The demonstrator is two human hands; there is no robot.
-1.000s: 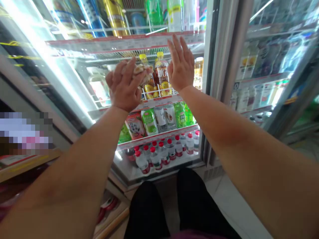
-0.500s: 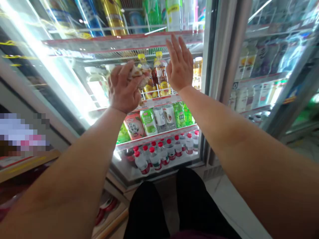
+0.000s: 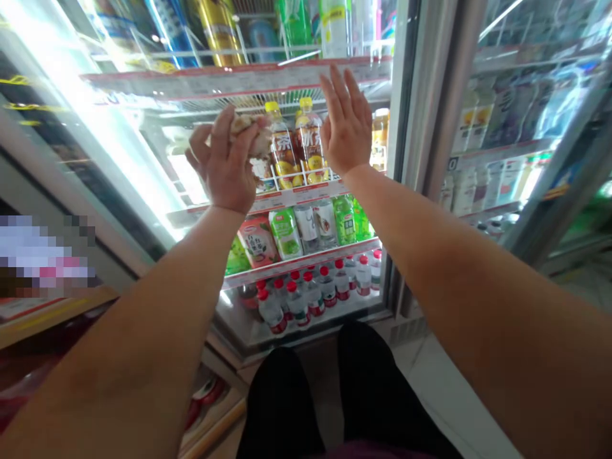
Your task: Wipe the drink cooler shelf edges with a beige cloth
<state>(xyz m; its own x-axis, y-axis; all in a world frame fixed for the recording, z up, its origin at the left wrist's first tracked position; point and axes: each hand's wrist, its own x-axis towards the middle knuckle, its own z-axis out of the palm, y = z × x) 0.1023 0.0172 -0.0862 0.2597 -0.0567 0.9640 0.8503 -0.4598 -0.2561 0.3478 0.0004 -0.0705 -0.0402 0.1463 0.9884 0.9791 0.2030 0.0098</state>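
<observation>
My left hand (image 3: 227, 162) is curled around a crumpled pale cloth with brownish patches (image 3: 259, 141), at the level of the middle shelf. Just right of the cloth stand bottles of tea with yellow caps (image 3: 310, 143). My right hand (image 3: 348, 124) is raised with its palm forward and fingers stretched out, holding nothing. It appears to rest on the glass door (image 3: 306, 322) of the drinks fridge, though the contact itself is hidden.
Below are a shelf of green and pink drink bottles (image 3: 285, 233) and red-capped water bottles (image 3: 313, 296). Cans (image 3: 220, 32) fill the upper shelf. Another fridge section (image 3: 502, 127) lies to the right, a wooden-edged shelf (image 3: 57, 312) to the left.
My left hand has moved left with the cloth, uncovering more of the yellow-capped tea bottles. My right hand has stayed almost in place.
</observation>
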